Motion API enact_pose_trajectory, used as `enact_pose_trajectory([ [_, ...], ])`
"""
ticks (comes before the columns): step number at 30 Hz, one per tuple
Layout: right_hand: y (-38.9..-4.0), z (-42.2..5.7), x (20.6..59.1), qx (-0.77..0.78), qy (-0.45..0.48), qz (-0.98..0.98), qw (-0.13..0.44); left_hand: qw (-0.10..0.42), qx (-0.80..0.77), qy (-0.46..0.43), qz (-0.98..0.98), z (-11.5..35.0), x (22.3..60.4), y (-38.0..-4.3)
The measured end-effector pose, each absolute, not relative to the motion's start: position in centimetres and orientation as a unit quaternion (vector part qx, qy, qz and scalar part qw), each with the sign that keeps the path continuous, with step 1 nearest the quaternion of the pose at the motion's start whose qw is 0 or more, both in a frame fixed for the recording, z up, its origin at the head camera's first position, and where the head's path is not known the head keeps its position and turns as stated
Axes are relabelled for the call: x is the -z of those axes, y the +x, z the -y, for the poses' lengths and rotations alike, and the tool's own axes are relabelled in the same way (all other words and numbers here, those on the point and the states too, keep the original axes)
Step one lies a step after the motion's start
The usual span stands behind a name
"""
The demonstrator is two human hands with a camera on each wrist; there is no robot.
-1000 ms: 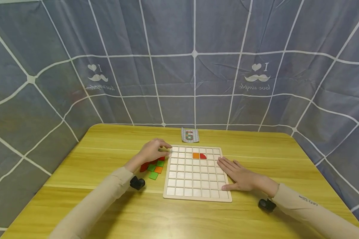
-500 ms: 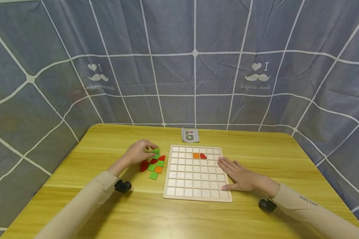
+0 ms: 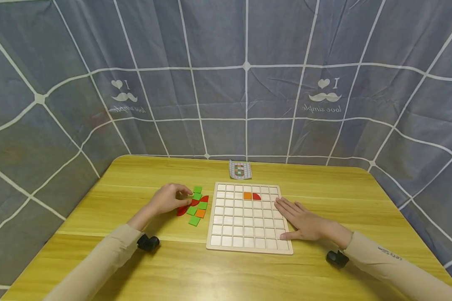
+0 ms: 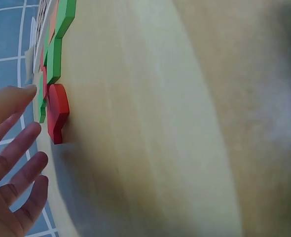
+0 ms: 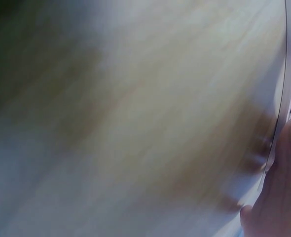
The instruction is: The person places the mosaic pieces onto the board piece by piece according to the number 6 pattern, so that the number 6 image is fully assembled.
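My left hand (image 3: 167, 199) hovers over the left side of a loose group of flat tiles, its fingers loosely bent. In the left wrist view, a red rounded tile (image 4: 59, 111) lies just beyond the fingertips, and nothing shows between thumb and fingers. Green square tiles (image 3: 194, 220), an orange square tile (image 3: 200, 213) and red rounded tiles (image 3: 204, 198) make up the group. My right hand (image 3: 300, 221) rests flat with spread fingers on the right edge of a pale gridded board (image 3: 248, 231). An orange square (image 3: 247, 195) and a red quarter-circle (image 3: 256, 196) sit side by side in its cells.
Behind the board lies a small pattern card (image 3: 240, 170) with a coloured picture on a grid. The yellow wooden table (image 3: 165, 267) bears everything. A grey-blue curtain (image 3: 218, 96) with white lines hangs beyond its back edge.
My left hand has moved left from the board's upper left corner, past the green tiles, to the red tiles. The right hand and the board have stayed still.
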State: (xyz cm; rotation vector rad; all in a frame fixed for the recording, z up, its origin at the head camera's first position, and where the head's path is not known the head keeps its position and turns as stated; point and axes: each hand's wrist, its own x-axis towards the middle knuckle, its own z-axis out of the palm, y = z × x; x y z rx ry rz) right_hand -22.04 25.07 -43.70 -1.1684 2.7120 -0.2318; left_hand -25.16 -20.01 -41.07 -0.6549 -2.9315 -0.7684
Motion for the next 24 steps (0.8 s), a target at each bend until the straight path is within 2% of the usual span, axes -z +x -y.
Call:
enact_pose_trajectory([
  [24,-21.9,-25.0,43.6,0.079,-0.396,-0.911,0.082,-0.004,0.272,-0.167,0.948,21.5,41.6,-23.9],
])
